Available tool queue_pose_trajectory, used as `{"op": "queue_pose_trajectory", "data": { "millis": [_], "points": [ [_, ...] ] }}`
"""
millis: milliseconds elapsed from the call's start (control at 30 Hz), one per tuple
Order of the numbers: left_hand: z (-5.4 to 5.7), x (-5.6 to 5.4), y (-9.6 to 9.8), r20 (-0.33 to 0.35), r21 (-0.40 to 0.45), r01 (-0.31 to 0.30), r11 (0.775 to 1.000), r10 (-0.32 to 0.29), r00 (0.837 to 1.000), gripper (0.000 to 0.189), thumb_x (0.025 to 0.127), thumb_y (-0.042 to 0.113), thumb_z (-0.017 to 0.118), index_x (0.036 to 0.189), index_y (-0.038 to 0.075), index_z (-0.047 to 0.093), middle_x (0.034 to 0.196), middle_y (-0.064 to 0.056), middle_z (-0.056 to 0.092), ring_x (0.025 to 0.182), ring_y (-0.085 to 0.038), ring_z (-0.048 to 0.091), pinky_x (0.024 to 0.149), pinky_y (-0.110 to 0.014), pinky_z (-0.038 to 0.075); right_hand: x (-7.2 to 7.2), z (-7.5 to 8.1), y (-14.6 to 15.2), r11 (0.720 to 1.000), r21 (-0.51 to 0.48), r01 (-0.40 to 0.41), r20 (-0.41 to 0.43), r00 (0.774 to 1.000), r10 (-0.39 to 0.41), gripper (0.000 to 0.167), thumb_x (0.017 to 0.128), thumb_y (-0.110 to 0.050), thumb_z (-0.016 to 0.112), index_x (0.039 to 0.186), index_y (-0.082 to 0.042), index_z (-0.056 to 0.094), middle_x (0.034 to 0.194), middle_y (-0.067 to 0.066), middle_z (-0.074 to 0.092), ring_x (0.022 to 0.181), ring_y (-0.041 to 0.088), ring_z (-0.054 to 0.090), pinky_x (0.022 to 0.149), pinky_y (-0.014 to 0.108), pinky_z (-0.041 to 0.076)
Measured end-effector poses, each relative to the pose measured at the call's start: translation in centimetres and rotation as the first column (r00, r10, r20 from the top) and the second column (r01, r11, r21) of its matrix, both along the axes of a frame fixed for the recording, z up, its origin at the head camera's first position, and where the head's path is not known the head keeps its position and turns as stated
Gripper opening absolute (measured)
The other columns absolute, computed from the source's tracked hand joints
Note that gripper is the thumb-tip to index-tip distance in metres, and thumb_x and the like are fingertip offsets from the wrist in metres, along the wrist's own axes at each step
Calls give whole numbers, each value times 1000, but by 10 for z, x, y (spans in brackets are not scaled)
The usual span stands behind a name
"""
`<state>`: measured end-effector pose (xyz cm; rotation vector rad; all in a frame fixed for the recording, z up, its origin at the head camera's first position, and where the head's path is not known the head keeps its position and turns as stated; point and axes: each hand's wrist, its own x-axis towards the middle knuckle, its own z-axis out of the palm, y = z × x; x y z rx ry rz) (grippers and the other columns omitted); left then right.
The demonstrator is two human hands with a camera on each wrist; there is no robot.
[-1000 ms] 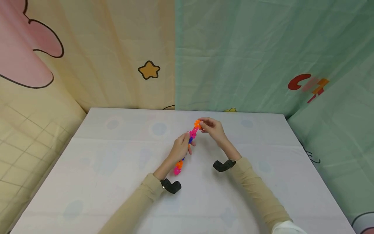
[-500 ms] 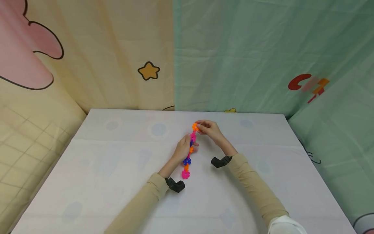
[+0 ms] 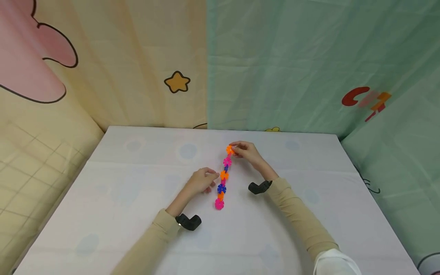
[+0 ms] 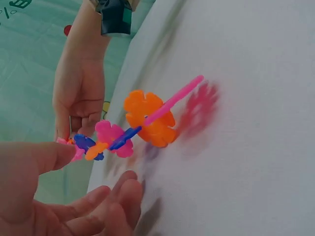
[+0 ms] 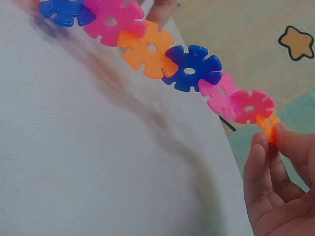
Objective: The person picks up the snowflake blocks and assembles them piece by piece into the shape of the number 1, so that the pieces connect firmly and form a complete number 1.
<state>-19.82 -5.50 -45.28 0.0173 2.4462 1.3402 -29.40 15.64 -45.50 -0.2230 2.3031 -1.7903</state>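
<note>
A chain of interlocking plastic snowflake discs (image 3: pixel 224 175) in orange, pink and blue runs from the far side toward the near side in the head view. My right hand (image 3: pixel 249 154) pinches the orange end disc (image 5: pixel 266 125) between thumb and fingers. To the left of the chain's middle is my left hand (image 3: pixel 199 180), its thumb and fingers spread and holding nothing. In the left wrist view, its thumb (image 4: pixel 59 156) lies close to the chain, and a pink disc (image 4: pixel 172 101) stands edge-on at the near end. Shadows on the cloth show the chain raised off it.
A white cloth with pale spots covers the table (image 3: pixel 137 229). Behind it hang a cream curtain (image 3: pixel 137 57) with a star and a green curtain (image 3: pixel 292 68). Each wrist wears a black camera mount (image 3: pixel 188 222).
My left hand has let go of the chain and moved left, uncovering its middle. The chain has swung more upright in the head view. My right hand came slightly nearer and kept its pinch.
</note>
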Motion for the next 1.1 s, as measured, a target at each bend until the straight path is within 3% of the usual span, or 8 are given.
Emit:
{"op": "queue_pose_trajectory", "data": {
  "millis": [100, 200, 400, 600, 867, 1100],
  "points": [
    [-1, 8, -5, 64, -9, 88, 996, -87, 994, 45, 94, 36, 59, 126, 5, 54, 81, -3, 70, 55, -15, 59, 53, -25, 47, 0, 0, 1, 1000, 27, -8, 3, 1000, 8, 32, 97, -17, 57, 123, 1, 60, 98, 4, 65, 76, 8, 65, 79, 25, 56],
    [-5, 14, -6, 50, 0, 130, 991, -130, 990, 49, 91, 33, 65, 128, 5, 52, 76, -2, 68, 52, -14, 57, 51, -24, 45, -1, 0, 2, 998, 65, -10, 3, 1000, 10, 33, 97, -18, 57, 123, 2, 60, 103, 8, 65, 79, 10, 66, 82, 28, 56],
    [-7, 19, -1, 17, -6, 149, 989, -148, 989, 61, 82, 30, 76, 131, 5, 49, 70, -3, 62, 53, -14, 52, 51, -23, 43, -3, -1, 4, 994, 111, -15, 24, 1000, 13, 32, 96, -19, 59, 121, 1, 62, 93, 4, 66, 76, 9, 63, 80, 28, 56],
    [-8, 21, 2, 24, 33, 165, 986, -166, 986, 61, 81, 23, 77, 131, 3, 49, 72, -4, 64, 52, -13, 55, 53, -24, 47, -4, -4, 4, 986, 164, -25, 23, 1000, 21, 31, 96, -16, 59, 121, 1, 62, 84, -1, 67, 71, 7, 62, 73, 21, 54],
    [-10, 21, 9, 99, 180, 108, 978, -127, 987, 53, 85, 12, 71, 132, 1, 48, 75, -7, 67, 53, -10, 61, 57, -23, 53, -10, -5, 2, 980, 186, -69, 33, 997, 64, 31, 96, -13, 57, 123, 2, 61, 93, 7, 70, 71, 5, 61, 72, 18, 53],
    [-12, 21, 19, 138, 201, 53, 978, -82, 987, 50, 88, 17, 70, 130, 1, 48, 75, -8, 66, 48, -9, 60, 56, -23, 54, -14, -5, 1, 984, 157, -89, 93, 993, 75, 30, 96, -9, 57, 122, 6, 60, 86, 4, 69, 66, 3, 63, 69, 18, 55]
  ]
}}
